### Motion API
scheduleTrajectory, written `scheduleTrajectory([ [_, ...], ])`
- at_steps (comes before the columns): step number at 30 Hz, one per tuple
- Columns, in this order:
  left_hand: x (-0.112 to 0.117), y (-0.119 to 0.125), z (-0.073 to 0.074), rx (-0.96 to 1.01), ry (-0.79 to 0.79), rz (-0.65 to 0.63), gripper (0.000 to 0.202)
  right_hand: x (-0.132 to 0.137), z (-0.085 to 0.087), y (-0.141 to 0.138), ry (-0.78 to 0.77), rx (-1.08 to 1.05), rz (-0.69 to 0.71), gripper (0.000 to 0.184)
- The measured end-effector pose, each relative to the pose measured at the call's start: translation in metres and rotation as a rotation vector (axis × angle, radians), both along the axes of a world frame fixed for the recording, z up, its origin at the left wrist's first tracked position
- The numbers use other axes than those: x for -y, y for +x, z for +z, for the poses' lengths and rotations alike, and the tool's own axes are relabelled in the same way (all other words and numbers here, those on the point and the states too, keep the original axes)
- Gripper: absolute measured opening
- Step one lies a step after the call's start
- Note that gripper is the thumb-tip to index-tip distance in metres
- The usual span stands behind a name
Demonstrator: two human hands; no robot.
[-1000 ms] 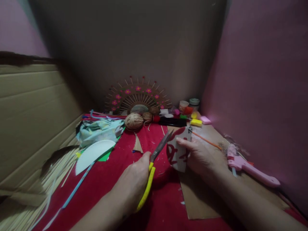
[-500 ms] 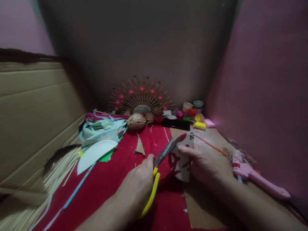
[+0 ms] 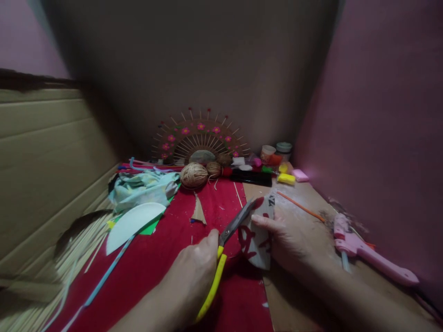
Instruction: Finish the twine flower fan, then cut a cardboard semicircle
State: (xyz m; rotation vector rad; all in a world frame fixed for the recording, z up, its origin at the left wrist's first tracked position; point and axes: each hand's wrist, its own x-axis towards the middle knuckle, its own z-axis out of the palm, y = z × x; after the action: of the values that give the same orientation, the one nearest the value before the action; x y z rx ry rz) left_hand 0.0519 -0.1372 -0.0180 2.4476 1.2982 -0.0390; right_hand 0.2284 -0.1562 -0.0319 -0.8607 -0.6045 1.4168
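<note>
My left hand [image 3: 199, 265] is closed round the yellow handles of a pair of scissors [image 3: 215, 283]. The dark blades point away from me and up to the right, nearly together, with their tips at the edge of a piece of white cardboard [image 3: 258, 240]. Red and black printed lettering covers that piece, and its lower end is curved. My right hand [image 3: 287, 235] grips its right side, the thumb lying on the face; the other fingers are mostly hidden behind it. A small brown cardboard scrap [image 3: 198, 211] lies on the red cloth [image 3: 180, 212] beyond the scissors.
A pink glue gun [image 3: 363, 251] lies at right near an orange pipe cleaner [image 3: 301, 206]. Twine balls [image 3: 194, 175] sit at the back before a flowered stick fan [image 3: 200, 133]. At left are a pale half-disc [image 3: 134, 226], a bluish cloth [image 3: 141, 186], thin sticks [image 3: 83, 242] and a cardboard wall [image 3: 51, 161].
The scissor blades have closed further on the edge of the white cardboard. Both hands have shifted slightly down and left in view, as has the whole scene a little.
</note>
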Motion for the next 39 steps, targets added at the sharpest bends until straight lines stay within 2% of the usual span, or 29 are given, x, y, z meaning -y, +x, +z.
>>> scheduleTrajectory([
  [4, 0.000, -0.003, -0.001, -0.003, 0.030, -0.005, 0.021, 0.002, 0.003, 0.002, -0.008, 0.033, 0.004, 0.013],
  [7, 0.001, -0.003, -0.007, 0.034, 0.041, 0.004, 0.029, 0.005, 0.003, 0.005, -0.007, 0.075, 0.039, 0.011],
  [11, 0.001, -0.003, -0.018, 0.123, 0.024, 0.078, 0.043, 0.009, 0.004, 0.007, -0.025, 0.105, 0.115, 0.008],
  [17, -0.003, -0.004, -0.026, 0.082, 0.032, 0.098, 0.045, 0.010, 0.003, 0.005, -0.020, 0.079, 0.116, 0.015],
  [30, -0.002, -0.007, -0.027, 0.020, 0.165, 0.013, 0.049, 0.010, -0.006, 0.009, -0.039, 0.110, 0.163, 0.020],
  [35, -0.003, -0.010, -0.018, 0.002, 0.124, -0.046, 0.039, 0.011, -0.005, 0.009, -0.054, 0.116, 0.167, 0.021],
  [39, -0.002, -0.013, -0.007, 0.047, 0.178, -0.064, 0.033, 0.011, -0.005, 0.011, -0.061, 0.119, 0.201, 0.021],
])
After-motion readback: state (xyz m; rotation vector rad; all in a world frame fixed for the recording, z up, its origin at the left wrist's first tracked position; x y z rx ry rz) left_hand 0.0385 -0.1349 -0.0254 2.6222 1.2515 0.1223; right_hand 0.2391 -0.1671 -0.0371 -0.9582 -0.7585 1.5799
